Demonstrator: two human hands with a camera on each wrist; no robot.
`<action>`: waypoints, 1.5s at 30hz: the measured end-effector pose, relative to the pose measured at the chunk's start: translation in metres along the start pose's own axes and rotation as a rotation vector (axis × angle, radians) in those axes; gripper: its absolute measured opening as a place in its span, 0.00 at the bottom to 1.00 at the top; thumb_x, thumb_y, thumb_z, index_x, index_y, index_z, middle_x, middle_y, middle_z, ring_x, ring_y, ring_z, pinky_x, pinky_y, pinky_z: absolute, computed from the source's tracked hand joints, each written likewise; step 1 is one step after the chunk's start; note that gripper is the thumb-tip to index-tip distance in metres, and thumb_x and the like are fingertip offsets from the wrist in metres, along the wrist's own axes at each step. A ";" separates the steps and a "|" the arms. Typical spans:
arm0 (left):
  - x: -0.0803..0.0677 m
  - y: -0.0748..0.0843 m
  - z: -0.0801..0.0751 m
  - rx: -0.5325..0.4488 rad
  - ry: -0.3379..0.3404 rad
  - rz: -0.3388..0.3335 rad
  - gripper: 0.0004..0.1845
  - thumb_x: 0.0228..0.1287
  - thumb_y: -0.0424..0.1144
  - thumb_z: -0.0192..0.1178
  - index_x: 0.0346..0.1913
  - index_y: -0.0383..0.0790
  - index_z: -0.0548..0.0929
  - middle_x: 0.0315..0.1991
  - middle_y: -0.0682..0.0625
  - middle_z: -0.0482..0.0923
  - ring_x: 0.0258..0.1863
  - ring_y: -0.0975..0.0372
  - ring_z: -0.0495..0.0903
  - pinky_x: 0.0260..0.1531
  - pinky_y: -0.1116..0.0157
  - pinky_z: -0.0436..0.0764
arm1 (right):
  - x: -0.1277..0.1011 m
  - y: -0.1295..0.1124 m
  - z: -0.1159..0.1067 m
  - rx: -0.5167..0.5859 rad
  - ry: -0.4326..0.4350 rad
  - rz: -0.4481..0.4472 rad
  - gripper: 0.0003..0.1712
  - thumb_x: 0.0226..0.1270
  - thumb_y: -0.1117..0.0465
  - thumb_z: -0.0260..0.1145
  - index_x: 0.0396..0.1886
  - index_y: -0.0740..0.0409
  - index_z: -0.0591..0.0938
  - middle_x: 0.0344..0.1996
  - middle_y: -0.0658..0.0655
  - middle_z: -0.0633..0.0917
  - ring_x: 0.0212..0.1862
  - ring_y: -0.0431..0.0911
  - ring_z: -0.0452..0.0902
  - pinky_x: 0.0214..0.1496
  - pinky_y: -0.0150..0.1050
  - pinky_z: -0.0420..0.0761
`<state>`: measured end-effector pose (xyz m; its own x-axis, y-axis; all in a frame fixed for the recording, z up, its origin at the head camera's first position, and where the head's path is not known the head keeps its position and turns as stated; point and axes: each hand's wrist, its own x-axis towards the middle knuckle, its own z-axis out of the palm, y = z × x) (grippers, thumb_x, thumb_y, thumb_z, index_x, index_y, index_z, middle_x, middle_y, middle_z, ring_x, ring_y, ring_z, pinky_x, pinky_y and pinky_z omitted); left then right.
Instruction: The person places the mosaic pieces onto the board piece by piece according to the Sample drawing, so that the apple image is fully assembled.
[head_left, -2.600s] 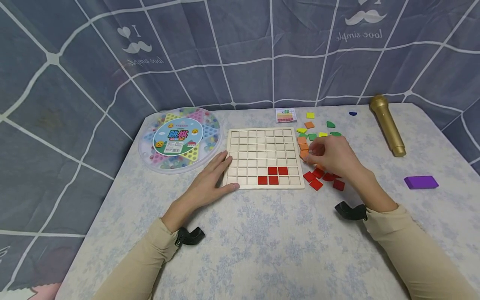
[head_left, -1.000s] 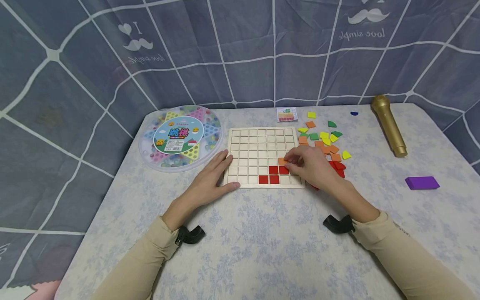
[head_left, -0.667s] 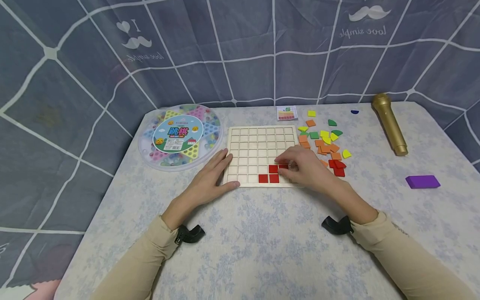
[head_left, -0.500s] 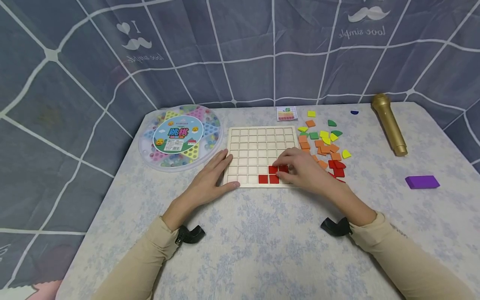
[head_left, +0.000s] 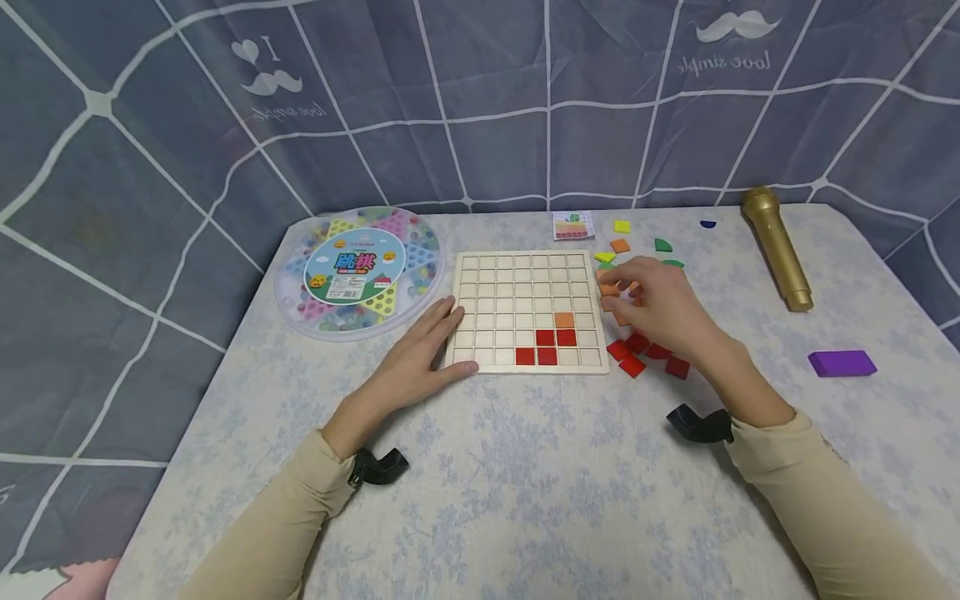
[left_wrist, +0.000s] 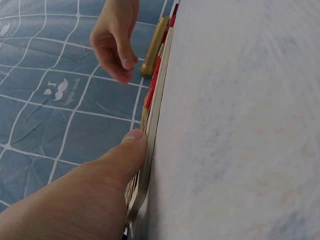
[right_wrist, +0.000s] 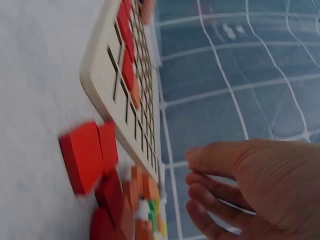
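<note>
- We look over a pale table [head_left: 480, 508] with a faint blue flower pattern; a blue-grey cloth [head_left: 495, 83] stands behind it, with white grid lines, moustache prints and mirrored lettering
- A flat board [head_left: 502, 292] lies on the table between the two hands, its front edge running left to right; it looks near square, so we make out no marked long axis
- In its cells we see red squares [head_left: 546, 337], two staggered pairs, and an orange square [head_left: 564, 320] just behind the right-hand one, all lined up with the grid
- The left hand [head_left: 408, 367] rests on the board's left edge, its grip spread and relaxed, with nothing clasped
- The right hand [head_left: 663, 308] is over the orange tiles [head_left: 609, 290] beside the board; its grip is loosely bent, thumb apart from the fingertips, and we see nothing in it
- The board is pale and wood-like, with raised ridges round square cells; the loose red tiles [head_left: 632, 367] are thick, smooth and turned at mixed angles
- Farther right we see a golden microphone [head_left: 778, 258], slanting, round head away from us, and a purple block [head_left: 842, 364]
</note>
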<state>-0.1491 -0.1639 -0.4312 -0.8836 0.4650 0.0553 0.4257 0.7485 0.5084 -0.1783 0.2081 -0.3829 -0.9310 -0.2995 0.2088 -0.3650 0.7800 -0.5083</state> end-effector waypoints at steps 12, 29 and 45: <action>0.000 -0.001 0.002 -0.006 -0.001 -0.013 0.50 0.71 0.59 0.67 0.85 0.40 0.56 0.87 0.45 0.47 0.87 0.52 0.44 0.81 0.44 0.57 | 0.003 0.028 0.005 -0.033 -0.058 0.069 0.18 0.68 0.63 0.75 0.55 0.64 0.88 0.41 0.63 0.86 0.39 0.53 0.77 0.39 0.44 0.77; 0.000 0.000 0.001 -0.008 -0.009 -0.005 0.50 0.71 0.59 0.67 0.85 0.41 0.56 0.87 0.46 0.46 0.87 0.52 0.44 0.81 0.43 0.57 | 0.003 0.028 0.014 -0.040 -0.076 0.117 0.16 0.70 0.64 0.74 0.54 0.63 0.87 0.47 0.64 0.88 0.48 0.56 0.77 0.54 0.54 0.81; 0.000 -0.001 0.001 -0.002 -0.006 0.000 0.49 0.71 0.59 0.66 0.85 0.40 0.57 0.87 0.46 0.46 0.87 0.52 0.44 0.81 0.43 0.57 | 0.001 0.006 0.029 0.188 0.117 0.036 0.12 0.69 0.64 0.76 0.50 0.60 0.90 0.41 0.58 0.92 0.37 0.50 0.87 0.37 0.23 0.79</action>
<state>-0.1492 -0.1643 -0.4320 -0.8826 0.4674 0.0501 0.4250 0.7478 0.5101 -0.1817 0.1965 -0.4101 -0.9400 -0.1988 0.2773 -0.3369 0.6697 -0.6618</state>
